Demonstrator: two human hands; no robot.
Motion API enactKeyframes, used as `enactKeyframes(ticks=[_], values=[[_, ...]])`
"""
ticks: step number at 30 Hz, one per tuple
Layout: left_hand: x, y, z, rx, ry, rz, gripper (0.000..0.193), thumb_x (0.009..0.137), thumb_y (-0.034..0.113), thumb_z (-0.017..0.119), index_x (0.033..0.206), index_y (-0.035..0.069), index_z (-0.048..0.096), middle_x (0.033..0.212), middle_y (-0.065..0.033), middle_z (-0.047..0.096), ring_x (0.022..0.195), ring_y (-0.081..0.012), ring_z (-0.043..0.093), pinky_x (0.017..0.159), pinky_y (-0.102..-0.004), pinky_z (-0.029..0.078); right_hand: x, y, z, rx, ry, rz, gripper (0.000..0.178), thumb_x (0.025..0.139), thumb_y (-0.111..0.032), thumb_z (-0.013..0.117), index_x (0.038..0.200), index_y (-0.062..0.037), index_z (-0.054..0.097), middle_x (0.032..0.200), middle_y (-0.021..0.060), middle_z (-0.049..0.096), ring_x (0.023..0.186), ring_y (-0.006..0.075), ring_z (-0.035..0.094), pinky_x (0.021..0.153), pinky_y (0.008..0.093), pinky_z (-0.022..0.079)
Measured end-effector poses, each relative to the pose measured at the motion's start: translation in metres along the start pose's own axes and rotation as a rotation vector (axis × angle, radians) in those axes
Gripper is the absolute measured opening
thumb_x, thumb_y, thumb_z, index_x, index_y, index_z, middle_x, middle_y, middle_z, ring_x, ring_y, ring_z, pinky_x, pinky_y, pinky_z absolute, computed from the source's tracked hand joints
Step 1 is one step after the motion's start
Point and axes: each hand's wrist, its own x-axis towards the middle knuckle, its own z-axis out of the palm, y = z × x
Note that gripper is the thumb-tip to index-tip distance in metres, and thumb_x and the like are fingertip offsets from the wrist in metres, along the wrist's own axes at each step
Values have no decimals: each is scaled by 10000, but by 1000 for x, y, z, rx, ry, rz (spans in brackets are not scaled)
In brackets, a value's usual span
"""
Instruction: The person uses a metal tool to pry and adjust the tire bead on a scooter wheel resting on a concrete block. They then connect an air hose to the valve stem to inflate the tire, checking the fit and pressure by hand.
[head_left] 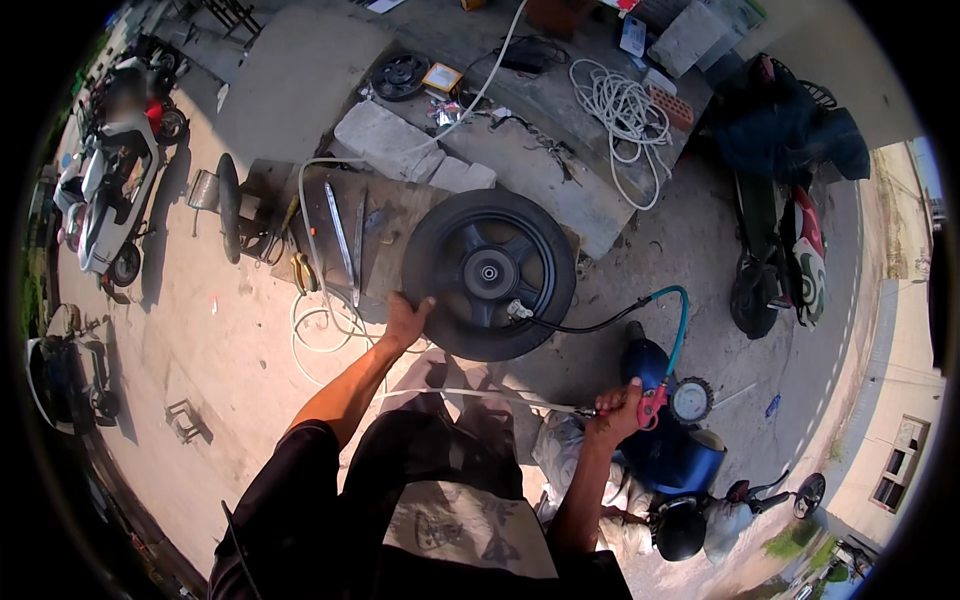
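A black spoked motorcycle wheel with its tire [425, 247] lies tilted near the middle, in front of my legs. My left hand [405, 322] grips the tire's near left edge, thumb on top, the other fingers partly hidden. In my right hand [617, 412] is a red tire inflator gun [652, 405] with a round dial gauge [691, 400]. A teal and black hose [672, 293] runs from the gun to a light-coloured chuck [518, 311] at the wheel's rim. The white air hose [480, 393] joins the gun by my right hand.
Two long metal tire levers [340, 230] and yellow-handled pliers [301, 272] lie left of the wheel. Concrete blocks [385, 135] and a coiled white hose [622, 105] are beyond it. Blue cylinders [685, 465] stand at right; scooters [125, 200] are parked at the left.
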Motion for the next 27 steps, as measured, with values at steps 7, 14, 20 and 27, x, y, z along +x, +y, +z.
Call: enactKeyframes(ticks=[7,14,20,27], values=[[25,47,-21,-165,-53,16,1011,819,460,944,1449,-129,416,1296,-256,671,1156,-315,696,959,-423,590,-16,11,8,-58,-57,-75,395,1033,-196,717,743,-154,453,561,-31,374,443,110,362,438,310,342],[38,52,-29,-239,-155,-10,902,824,412,924,1428,-115,511,1328,-278,685,1215,-373,697,1052,-442,555,-41,10,22,9,-36,-109,363,1017,-147,711,759,-156,455,567,-33,367,443,106,342,438,309,332],[36,60,-6,307,184,126,954,829,404,908,1507,-79,443,1448,-326,575,1363,-481,568,1155,-507,464,-44,13,36,-15,79,-57,325,1000,-132,732,779,-149,493,570,-38,380,452,106,350,458,302,344],[83,60,-8,198,89,236,881,913,480,818,1501,-75,467,1404,-351,590,1334,-508,572,1138,-536,455,-47,31,54,-29,-20,-75,244,979,-119,753,848,-118,547,594,-27,421,463,111,386,467,303,370]])
